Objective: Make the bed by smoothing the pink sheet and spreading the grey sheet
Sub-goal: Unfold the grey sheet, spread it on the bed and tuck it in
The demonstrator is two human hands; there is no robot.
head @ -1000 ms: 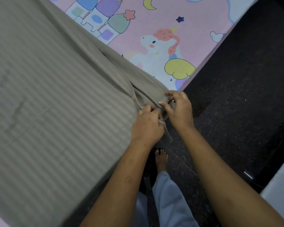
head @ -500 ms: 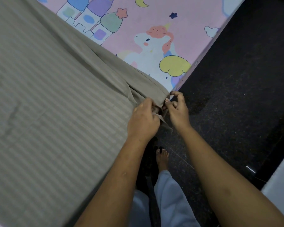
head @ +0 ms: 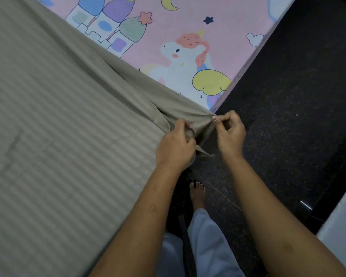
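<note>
Both hands pinch the grey sheet [head: 68,126]'s bunched corner: left hand [head: 176,148] gripping, right hand [head: 231,134] pinching; striped cloth spreads leftward, pink sheet [head: 168,47] beyond.

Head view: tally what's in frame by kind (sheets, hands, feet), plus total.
Sheets: 2, the grey sheet and the pink sheet
Hands: 2, the left hand and the right hand, both gripping the grey sheet
Feet: 1, a bare foot on the floor
Total: 5
</note>
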